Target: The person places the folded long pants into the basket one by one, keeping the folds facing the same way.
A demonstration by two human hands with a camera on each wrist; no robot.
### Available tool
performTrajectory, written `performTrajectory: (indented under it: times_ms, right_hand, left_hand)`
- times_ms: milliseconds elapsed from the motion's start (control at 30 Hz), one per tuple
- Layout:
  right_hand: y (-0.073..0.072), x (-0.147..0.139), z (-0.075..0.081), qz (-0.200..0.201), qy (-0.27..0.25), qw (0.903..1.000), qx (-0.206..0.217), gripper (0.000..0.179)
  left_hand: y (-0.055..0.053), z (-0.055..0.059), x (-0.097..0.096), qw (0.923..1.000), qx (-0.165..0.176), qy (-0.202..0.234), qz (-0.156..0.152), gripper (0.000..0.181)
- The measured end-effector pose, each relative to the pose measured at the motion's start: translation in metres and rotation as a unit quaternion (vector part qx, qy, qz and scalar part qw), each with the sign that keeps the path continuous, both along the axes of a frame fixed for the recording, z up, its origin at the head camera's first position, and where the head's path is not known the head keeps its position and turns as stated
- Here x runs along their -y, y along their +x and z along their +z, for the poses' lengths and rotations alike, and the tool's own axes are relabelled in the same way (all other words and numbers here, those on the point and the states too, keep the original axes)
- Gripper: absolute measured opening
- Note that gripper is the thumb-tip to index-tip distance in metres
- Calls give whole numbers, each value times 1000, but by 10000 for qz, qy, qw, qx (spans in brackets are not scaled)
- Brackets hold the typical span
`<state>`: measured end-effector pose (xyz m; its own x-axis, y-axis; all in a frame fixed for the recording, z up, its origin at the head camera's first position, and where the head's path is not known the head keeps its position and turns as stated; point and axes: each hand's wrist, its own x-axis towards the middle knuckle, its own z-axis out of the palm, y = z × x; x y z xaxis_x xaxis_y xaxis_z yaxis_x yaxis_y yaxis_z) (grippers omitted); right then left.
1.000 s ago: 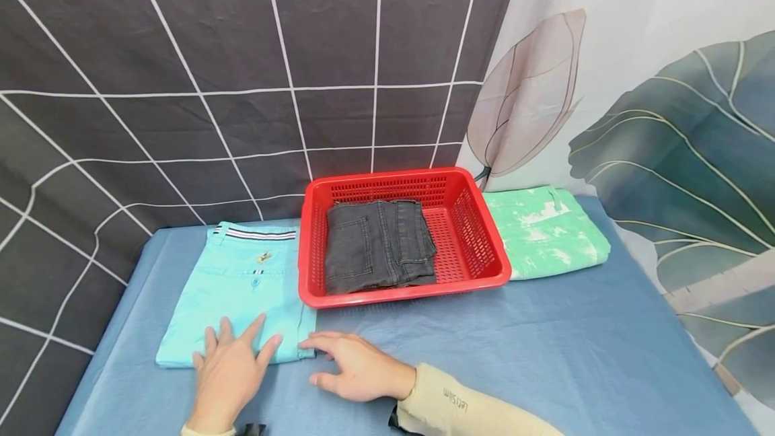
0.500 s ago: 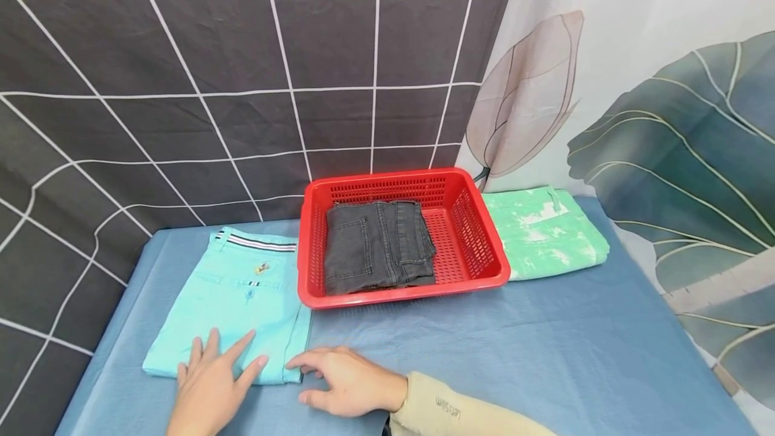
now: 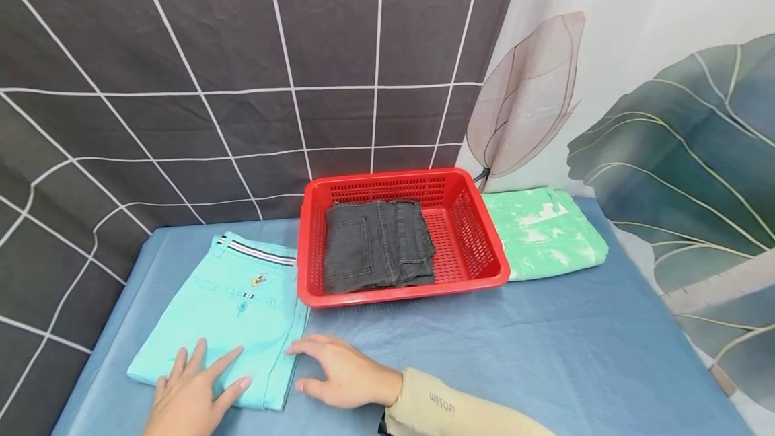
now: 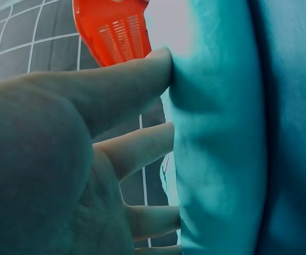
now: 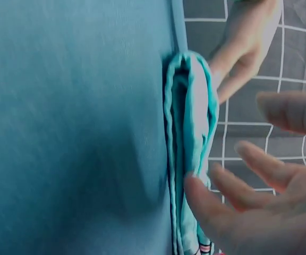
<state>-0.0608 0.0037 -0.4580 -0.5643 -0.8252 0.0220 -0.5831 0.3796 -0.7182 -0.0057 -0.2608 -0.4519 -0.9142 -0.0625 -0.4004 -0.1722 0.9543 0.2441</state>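
Observation:
Folded light-blue trousers (image 3: 230,321), with a striped waistband and a small embroidered emblem, lie on the blue cloth at the left. My left hand (image 3: 192,389) rests on their near edge with fingers spread; in the left wrist view its fingertips (image 4: 161,58) touch the fabric. At the trousers' right edge is my right hand (image 3: 345,372), fingers loosely bent and thumb apart, holding nothing. The right wrist view shows the layered folded edge of the trousers (image 5: 198,111), with the right hand's fingers (image 5: 209,204) right beside it.
A red plastic basket (image 3: 402,296) stands at the back middle, its left side against the trousers. Folded dark grey jeans (image 3: 375,247) lie in it. Right of the basket is a folded green and white garment (image 3: 545,234). A dark gridded curtain (image 3: 242,52) hangs behind.
The trousers have slid toward me and to the left, turning slightly, with the left hand moving along on them. The right hand has shifted slightly left at their edge. The basket has stayed put.

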Motion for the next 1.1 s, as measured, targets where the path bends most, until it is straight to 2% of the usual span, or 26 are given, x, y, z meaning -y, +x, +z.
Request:
performTrajectory:
  times_ms: [100,167,233,300,367,500,633,767,900,1000,1100]
  right_hand:
    - [-4,3,-1,-404,-84,9988,-254,49]
    - [-8,6,-1,-591,-158,9979,-233,53]
    - [-13,10,-1,-710,-196,9971,-190,57]
    - [-18,16,-1,-820,-203,9964,-100,61]
    - [-22,22,-1,-924,-191,9955,36,65]
    - [-29,35,-2,-1104,-151,9930,383,71]
    - [-34,48,-3,-1294,-40,9893,679,74]
    - [-36,63,-3,-1580,131,9836,858,77]
    - [-39,79,-2,-2003,126,9749,962,80]
    - [-42,88,-1,-2412,-42,9613,1334,81]
    - [-44,94,-1,-2793,71,9437,1772,83]
  left_hand:
    - [2,-2,4,10000,-40,10,21,81]
    - [4,-3,5,9999,-93,37,94,80]
    - [6,-3,5,9993,-167,103,309,81]
    - [10,-4,3,9968,-313,183,712,79]
    - [14,-4,0,9901,-529,224,1277,76]
    - [21,-6,-5,9670,-953,233,2352,72]
    - [25,-10,-6,9517,-937,246,2913,75]
    - [28,-15,-8,9466,-964,236,3069,81]
    - [29,-20,-10,9477,-931,262,3043,89]
    - [29,-21,-11,9513,-852,301,2949,93]
    - [26,-20,-12,9571,-784,294,2774,93]
